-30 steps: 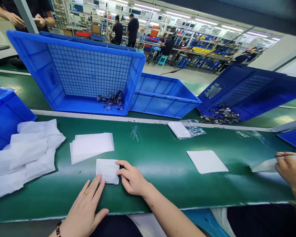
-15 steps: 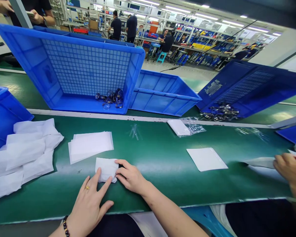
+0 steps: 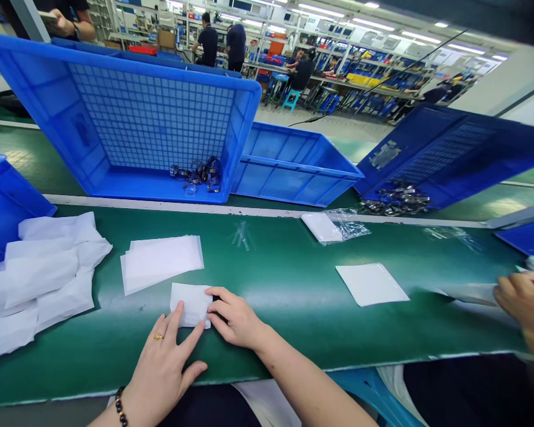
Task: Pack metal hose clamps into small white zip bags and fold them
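Note:
A small white folded packet [image 3: 190,302] lies on the green work surface [image 3: 267,261] in front of me. My left hand [image 3: 169,356], with a ring and a beaded bracelet, has its fingers spread, two fingertips resting on the packet's near part. My right hand [image 3: 234,317] holds the packet's right edge between bent fingers and thumb. Just behind the packet is a stack of thin white sheets [image 3: 162,261]. White wrapped packets [image 3: 48,273] are heaped at the left.
A big blue crate [image 3: 155,184] with metal parts [image 3: 202,173] leans behind; a blue bin [image 3: 298,178] and a dark blue crate [image 3: 449,154] stand right of it. White sheet [image 3: 372,284], bagged sheets [image 3: 324,227]. A co-worker's hand [image 3: 525,302] works at far right.
Both hands keep almost the same place on the packet, whose lower right corner looks flatter. The view has shifted slightly. The co-worker's hand at the right has moved a little.

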### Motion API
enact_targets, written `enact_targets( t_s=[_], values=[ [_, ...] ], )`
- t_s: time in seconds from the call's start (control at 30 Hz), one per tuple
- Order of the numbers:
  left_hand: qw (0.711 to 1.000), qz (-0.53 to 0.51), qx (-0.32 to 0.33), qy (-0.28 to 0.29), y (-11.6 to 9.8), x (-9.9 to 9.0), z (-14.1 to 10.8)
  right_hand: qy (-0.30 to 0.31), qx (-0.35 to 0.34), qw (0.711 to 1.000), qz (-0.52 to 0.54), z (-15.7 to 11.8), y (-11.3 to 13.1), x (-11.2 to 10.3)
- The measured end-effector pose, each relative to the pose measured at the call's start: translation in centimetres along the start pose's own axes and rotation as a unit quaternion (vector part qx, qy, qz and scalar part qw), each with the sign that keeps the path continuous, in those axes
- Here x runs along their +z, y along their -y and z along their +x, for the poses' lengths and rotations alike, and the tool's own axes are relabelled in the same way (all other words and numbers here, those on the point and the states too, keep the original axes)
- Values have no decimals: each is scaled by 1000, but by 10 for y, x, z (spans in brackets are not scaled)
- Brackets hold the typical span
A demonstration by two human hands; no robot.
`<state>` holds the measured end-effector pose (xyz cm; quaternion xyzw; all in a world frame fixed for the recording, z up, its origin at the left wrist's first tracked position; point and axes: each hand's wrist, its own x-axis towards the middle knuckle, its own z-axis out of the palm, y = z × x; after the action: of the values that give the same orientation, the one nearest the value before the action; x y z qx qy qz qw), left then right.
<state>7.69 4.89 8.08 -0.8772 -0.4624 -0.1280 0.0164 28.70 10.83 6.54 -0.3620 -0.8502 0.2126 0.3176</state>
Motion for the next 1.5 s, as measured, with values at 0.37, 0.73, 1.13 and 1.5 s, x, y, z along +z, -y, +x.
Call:
enact_targets(
  t_s=[0.37, 0.73, 1.13, 1.5],
  values=[
    [1000, 0, -7, 6, 2, 4, -11, -11, -11, 1000, -11, 2, -2, 2],
    [1000, -23, -13, 4, 3, 6, -12, -31, 6, 999, -6, 3, 2, 6],
    [999, -33, -27, 0, 0, 6, -10, -17, -13, 1000, 4, 3, 1, 4],
    [999, -3, -31, -7, 8, 9, -19, -22, -13, 1000, 10, 3, -2, 4]
  ],
)
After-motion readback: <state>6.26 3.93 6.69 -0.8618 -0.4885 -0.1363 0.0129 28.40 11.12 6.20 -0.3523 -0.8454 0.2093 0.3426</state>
